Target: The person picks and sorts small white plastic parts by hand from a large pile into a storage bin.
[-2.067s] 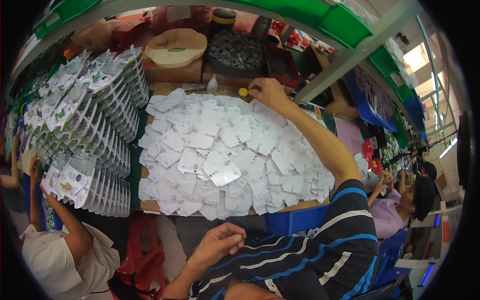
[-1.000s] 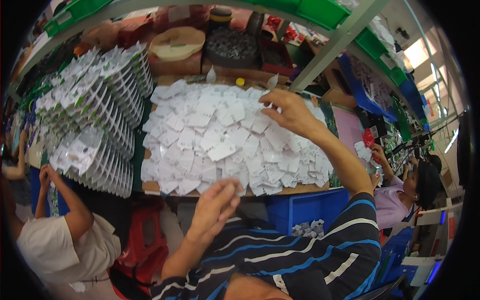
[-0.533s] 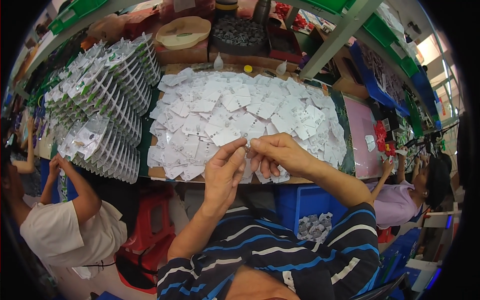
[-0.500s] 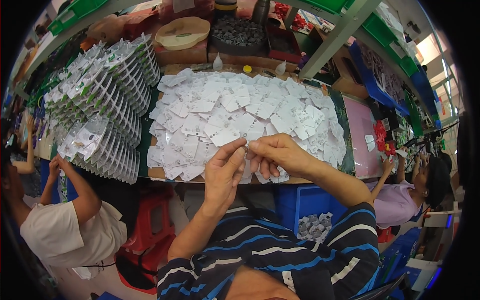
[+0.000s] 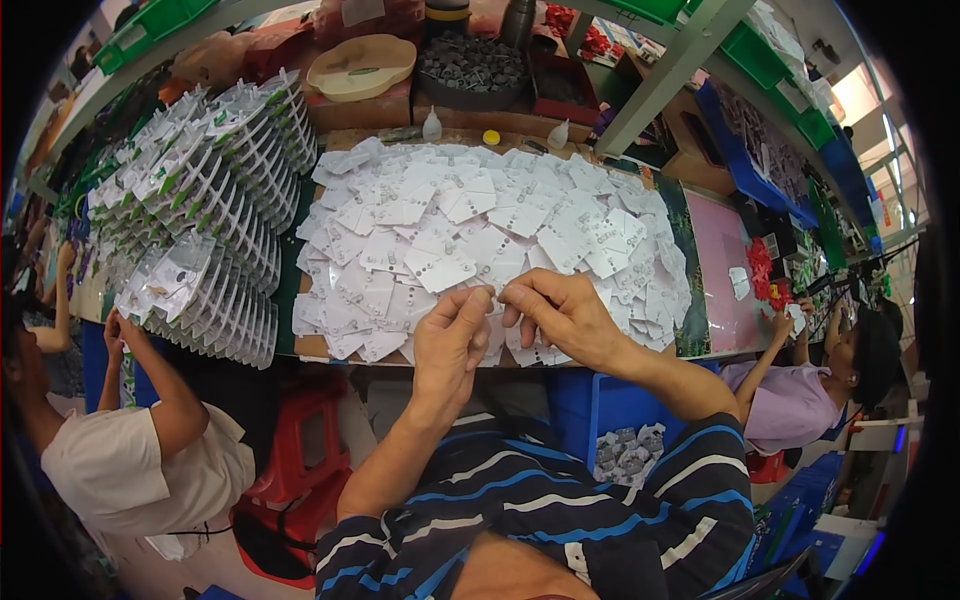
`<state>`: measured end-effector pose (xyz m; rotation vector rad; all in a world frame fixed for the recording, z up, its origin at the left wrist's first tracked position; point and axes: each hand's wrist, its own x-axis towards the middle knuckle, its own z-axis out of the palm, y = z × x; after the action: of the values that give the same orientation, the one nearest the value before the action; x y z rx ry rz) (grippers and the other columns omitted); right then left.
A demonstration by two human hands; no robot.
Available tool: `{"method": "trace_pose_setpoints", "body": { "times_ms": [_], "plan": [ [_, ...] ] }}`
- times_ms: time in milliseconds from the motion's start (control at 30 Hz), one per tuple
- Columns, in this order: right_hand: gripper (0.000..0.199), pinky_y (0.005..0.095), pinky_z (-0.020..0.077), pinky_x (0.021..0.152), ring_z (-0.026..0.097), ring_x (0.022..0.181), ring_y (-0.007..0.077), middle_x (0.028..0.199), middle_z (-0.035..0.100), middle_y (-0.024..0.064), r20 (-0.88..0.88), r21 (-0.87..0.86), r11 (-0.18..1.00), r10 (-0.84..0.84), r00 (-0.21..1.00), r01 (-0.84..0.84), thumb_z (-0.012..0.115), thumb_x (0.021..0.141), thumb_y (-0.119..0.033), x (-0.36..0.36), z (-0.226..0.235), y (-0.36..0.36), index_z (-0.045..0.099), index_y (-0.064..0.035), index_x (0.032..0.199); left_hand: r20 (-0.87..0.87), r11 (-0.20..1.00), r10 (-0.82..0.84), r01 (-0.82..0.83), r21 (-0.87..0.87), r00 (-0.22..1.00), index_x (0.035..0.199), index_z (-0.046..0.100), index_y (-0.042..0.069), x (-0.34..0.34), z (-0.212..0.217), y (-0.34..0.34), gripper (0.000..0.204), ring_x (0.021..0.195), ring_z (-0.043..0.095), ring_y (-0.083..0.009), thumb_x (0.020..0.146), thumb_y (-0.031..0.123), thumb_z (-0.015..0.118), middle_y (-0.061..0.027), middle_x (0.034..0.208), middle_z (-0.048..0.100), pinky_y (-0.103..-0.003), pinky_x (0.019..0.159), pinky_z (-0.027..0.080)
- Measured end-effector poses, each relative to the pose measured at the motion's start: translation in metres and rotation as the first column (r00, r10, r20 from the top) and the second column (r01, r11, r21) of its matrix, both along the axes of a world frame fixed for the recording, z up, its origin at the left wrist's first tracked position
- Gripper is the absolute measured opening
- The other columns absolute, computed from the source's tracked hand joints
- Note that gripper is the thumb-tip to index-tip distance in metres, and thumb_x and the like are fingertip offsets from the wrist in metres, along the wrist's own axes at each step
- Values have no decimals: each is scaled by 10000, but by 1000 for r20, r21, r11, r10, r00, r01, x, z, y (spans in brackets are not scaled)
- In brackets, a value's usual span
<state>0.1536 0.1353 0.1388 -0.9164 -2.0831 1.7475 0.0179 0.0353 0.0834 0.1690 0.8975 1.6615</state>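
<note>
My left hand point(image 5: 450, 338) is at the near edge of the heap of white cards point(image 5: 400, 215), thumb pressed to forefinger in a pinch. Whatever it pinches is too small to make out. Just to its right, fingertips a narrow gap away, my right hand point(image 5: 565, 315) bends over with thumb and forefinger together and the other fingers curled. Anything in that pinch is also too tiny to name. Both hands hover above the cards, which carry small clear and grey pieces and cover most of the tabletop in front of me.
Tall stacks of clear-and-white packs point(image 5: 200, 190) rise at the left. Behind the cards are a bowl of dark parts point(image 5: 475, 70), a cream tray point(image 5: 362, 68) and a yellow cap point(image 5: 491, 138). A blue bin point(image 5: 575, 410) sits below the table edge. Co-workers sit on both sides.
My right fingertips have drawn slightly apart from the left ones, and the right hand has bent over more. My left hand has rolled slightly, with its fingers curled in more.
</note>
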Motion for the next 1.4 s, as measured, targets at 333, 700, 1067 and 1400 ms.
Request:
{"method": "trace_pose_setpoints", "body": {
  "times_ms": [333,700,1067,1400],
  "plan": [
    [109,245,493,639,617,733,109,848,655,50,-51,353,936,28,998,-9,684,860,-43,3,8,9,666,7,955,27,947,-318,317,56,948,940,605,14,-5,-6,-1,237,535,399,-22,971,248,587,-48,912,633,-145,405,266],
    [140,278,505,657,642,780,178,873,655,94,42,319,913,255,966,-255,652,876,-66,-1,28,22,650,-6,1002,131,852,-520,502,150,844,959,606,-1,-30,0,-2,213,518,393,-19,980,206,561,-66,891,642,-150,390,242],
    [200,265,511,615,640,737,175,908,646,101,-54,737,658,286,957,-155,701,812,24,-14,17,23,638,-12,999,158,867,-496,477,144,854,970,576,-19,-36,0,-2,247,483,353,-17,1003,220,523,-102,907,591,-140,380,250],
    [213,252,498,618,643,704,116,785,698,62,62,404,906,-167,984,128,701,851,-170,-46,27,155,685,22,941,235,851,-524,496,169,818,1022,572,6,-31,-12,-22,199,498,366,-16,1006,194,511,-97,927,611,-142,394,247]
  ]
}}
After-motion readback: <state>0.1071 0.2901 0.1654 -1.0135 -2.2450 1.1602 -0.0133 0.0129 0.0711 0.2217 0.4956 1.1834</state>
